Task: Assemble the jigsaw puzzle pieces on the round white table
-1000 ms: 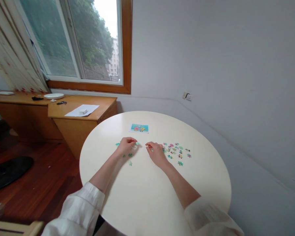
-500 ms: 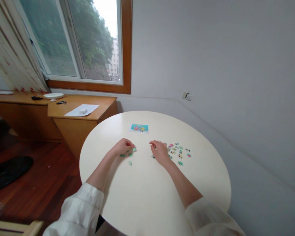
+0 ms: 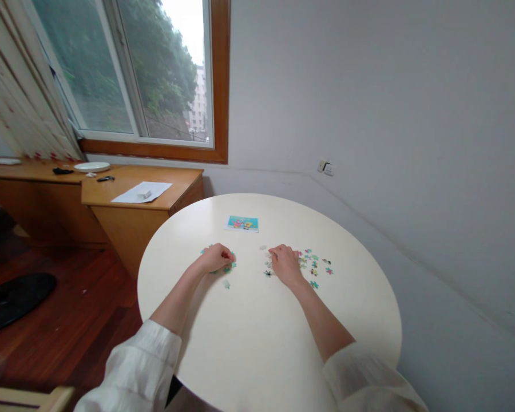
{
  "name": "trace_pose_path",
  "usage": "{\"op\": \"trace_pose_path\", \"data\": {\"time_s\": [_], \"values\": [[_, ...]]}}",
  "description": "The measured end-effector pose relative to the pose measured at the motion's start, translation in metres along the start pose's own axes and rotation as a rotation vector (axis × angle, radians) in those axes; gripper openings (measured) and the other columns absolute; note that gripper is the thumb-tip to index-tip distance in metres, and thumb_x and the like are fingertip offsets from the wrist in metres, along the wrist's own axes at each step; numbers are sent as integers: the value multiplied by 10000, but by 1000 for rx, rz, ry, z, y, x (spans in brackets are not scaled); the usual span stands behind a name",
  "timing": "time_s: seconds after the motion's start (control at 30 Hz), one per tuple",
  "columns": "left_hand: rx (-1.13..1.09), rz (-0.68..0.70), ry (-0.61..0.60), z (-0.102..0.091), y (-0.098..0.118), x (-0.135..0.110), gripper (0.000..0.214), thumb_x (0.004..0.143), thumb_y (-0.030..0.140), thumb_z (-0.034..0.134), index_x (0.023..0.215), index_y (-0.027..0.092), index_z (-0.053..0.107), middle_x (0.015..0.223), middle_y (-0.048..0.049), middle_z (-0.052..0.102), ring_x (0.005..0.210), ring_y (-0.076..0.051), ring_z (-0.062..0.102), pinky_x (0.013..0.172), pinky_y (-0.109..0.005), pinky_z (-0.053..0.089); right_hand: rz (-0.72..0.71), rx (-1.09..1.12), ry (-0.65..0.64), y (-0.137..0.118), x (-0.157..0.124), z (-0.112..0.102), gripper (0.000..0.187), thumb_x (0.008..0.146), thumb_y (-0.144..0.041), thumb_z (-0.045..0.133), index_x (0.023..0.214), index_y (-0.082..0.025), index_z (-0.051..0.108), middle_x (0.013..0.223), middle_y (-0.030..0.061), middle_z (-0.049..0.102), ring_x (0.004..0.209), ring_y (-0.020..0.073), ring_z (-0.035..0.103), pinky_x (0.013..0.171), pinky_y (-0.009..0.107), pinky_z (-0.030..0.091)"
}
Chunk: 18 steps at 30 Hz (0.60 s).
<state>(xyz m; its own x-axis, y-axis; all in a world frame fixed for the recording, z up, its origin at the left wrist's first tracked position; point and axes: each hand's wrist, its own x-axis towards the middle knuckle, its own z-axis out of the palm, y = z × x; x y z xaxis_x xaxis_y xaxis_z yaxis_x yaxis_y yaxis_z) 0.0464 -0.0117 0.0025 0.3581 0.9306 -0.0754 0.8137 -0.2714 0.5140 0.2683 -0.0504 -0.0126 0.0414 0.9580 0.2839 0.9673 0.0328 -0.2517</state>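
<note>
My left hand (image 3: 217,258) is at the left of the round table, its fingers pinched together at a small green jigsaw puzzle piece (image 3: 233,265). More green pieces lie around and partly under that hand, and a pale green piece (image 3: 226,284) lies just in front of it. Over the left side of a scattered group of colourful puzzle pieces (image 3: 314,272), my right hand (image 3: 285,264) is bent down with fingers curled together. What its fingertips hold, if anything, is hidden. Near them are a pale piece (image 3: 263,248) and a dark-marked piece (image 3: 268,274).
A picture card (image 3: 242,224) with cartoon figures lies toward the far side of the white round table (image 3: 249,343). To the left stands a wooden desk (image 3: 184,186) with paper (image 3: 131,195) and a white plate (image 3: 92,167). A wall rises behind and to the right.
My right hand has shifted slightly right, uncovering pale and dark-marked pieces to its left. My left hand stays at the green pieces, its fingers slightly lower.
</note>
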Motion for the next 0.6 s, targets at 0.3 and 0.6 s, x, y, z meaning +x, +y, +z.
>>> {"op": "trace_pose_path", "data": {"time_s": [0.3, 0.6], "values": [[12, 6, 8, 0, 2, -2, 196, 679, 243, 526, 772, 195, 692, 718, 16, 683, 680, -130, 596, 649, -220, 386, -9, -50, -24, 2, 1, 1, 218, 825, -224, 465, 895, -219, 671, 977, 63, 623, 935, 188, 494, 781, 307, 266], [25, 27, 7, 1, 1, -1, 163, 672, 243, 549, 753, 207, 685, 717, 20, 680, 700, -135, 598, 654, -219, 393, -21, -80, 9, 1, 3, 1, 246, 856, -222, 422, 872, -208, 667, 924, 64, 639, 888, 175, 526, 746, 298, 271]]}}
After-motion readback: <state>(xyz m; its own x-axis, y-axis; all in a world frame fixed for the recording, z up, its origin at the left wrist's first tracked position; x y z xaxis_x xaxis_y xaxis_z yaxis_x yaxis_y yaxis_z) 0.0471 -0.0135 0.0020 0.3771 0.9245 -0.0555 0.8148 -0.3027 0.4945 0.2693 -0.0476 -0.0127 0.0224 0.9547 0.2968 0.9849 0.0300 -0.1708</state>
